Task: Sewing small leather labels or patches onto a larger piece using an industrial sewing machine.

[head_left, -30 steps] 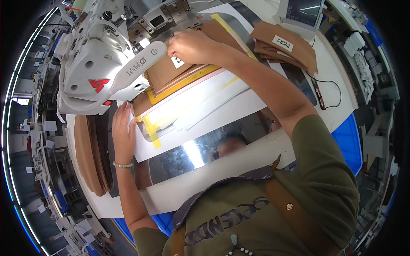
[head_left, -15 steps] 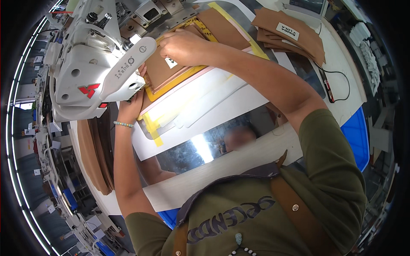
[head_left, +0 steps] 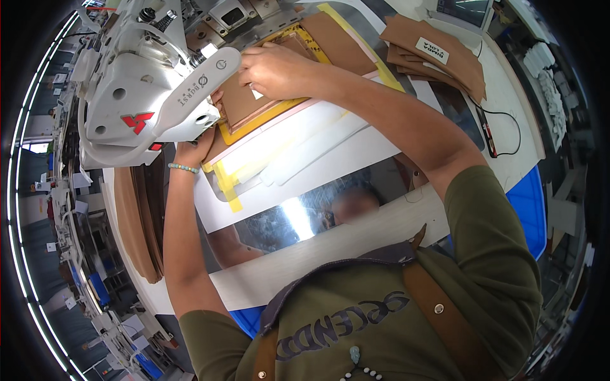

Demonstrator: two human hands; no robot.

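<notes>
A white machine head (head_left: 114, 95) with a long pale arm overhangs the upper left of the work. Beside it, a brown piece (head_left: 244, 108) with a white label lies inside a yellow frame (head_left: 254, 128), over white sheets (head_left: 305, 152). My right hand (head_left: 273, 70) rests on that piece at the label, fingers curled and closed; what is between them is hidden. My left hand (head_left: 196, 143) reaches up under the machine head at the frame's left side, its fingers mostly hidden, with some fingertips showing beside the brown piece.
Stacked brown pieces lie at right (head_left: 432, 57) and far left (head_left: 133, 222). A screen (head_left: 460, 9) stands top right, above a black-and-red tool (head_left: 489, 133) with a cable. A shiny metal plate (head_left: 260, 222) spans the front; a blue bin (head_left: 527, 209) sits beyond the table edge.
My left hand has moved forward, up beneath the machine head and alongside the frame. My right hand has shifted a little to the left on the brown piece.
</notes>
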